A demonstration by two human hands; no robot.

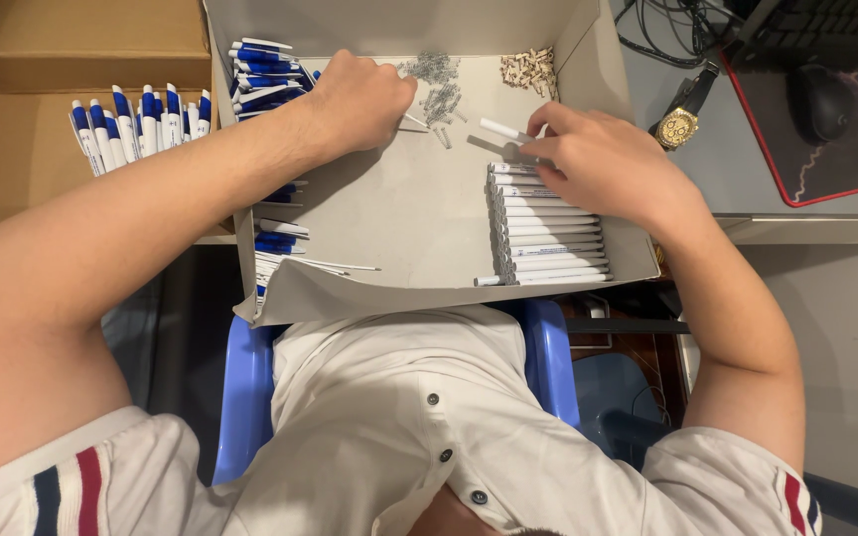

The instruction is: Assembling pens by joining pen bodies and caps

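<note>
The left hand (355,99) lies knuckles-up inside a shallow grey cardboard tray (399,213), its fingers curled down and pressed together at the edge of a heap of small metal springs (436,84) just beyond the fingertips — whether a spring is pinched cannot be told from above. Just behind the wrist, at the tray's wall, blue-and-white pen parts (262,71) are stacked. The right hand (603,164) rests across from it, thumb and forefinger pinching a white pen barrel (501,129) that juts out toward the left hand, tilted slightly above the tray floor. Directly beneath its palm, toward the person's body, a neat row of white barrels (548,233) lies side by side, touching one another. Beyond the right fingertips sits a small pile of tan plastic pieces (529,67). Outside the tray, past the right wrist, a gold wristwatch (680,121) lies on the desk — and far beyond the left forearm, finished blue-and-white pens (141,124) line an open brown box (22,169).
</note>
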